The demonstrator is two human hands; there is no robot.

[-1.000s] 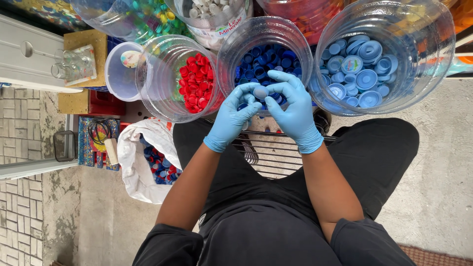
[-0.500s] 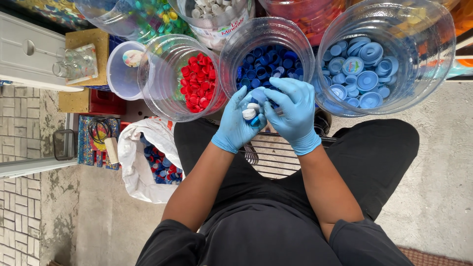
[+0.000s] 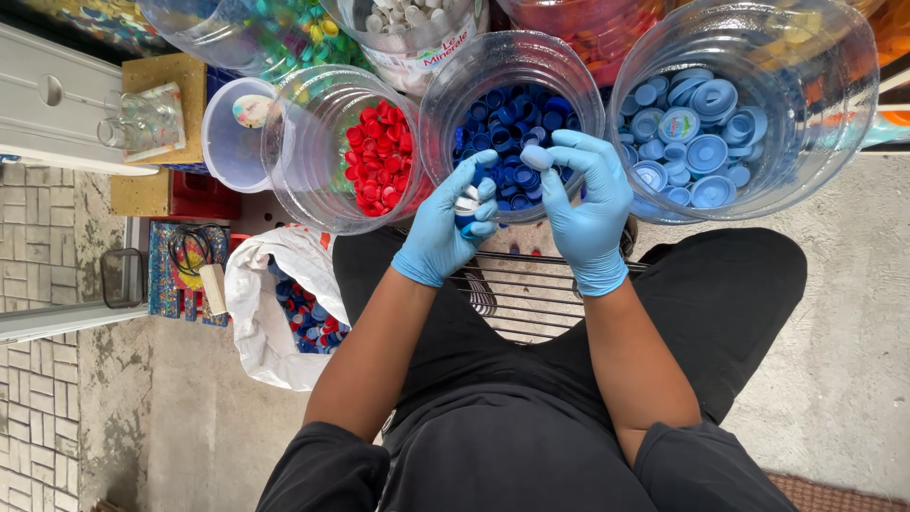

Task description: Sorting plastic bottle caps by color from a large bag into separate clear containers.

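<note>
Both my hands wear light blue gloves and meet just in front of a clear jar of dark blue bottle caps point(image 3: 512, 114). My left hand point(image 3: 445, 223) is curled around a dark blue cap with a white inside point(image 3: 466, 204). My right hand point(image 3: 588, 204) pinches a small pale blue cap point(image 3: 536, 156) between its fingertips, held over the rim of that jar. A jar of red caps point(image 3: 374, 152) stands to the left of it, and a wider jar of light blue caps point(image 3: 701, 142) stands to the right.
A white plastic bag point(image 3: 280, 322) of mixed red and blue caps lies on the floor by my left knee. More jars of coloured and white caps stand behind. A wire rack point(image 3: 517, 294) sits between my legs. An empty translucent tub point(image 3: 232, 133) is at the left.
My hands have drawn slightly apart. The right hand has lifted a pale cap toward the dark blue jar's rim, while the left keeps hold of the dark blue cap.
</note>
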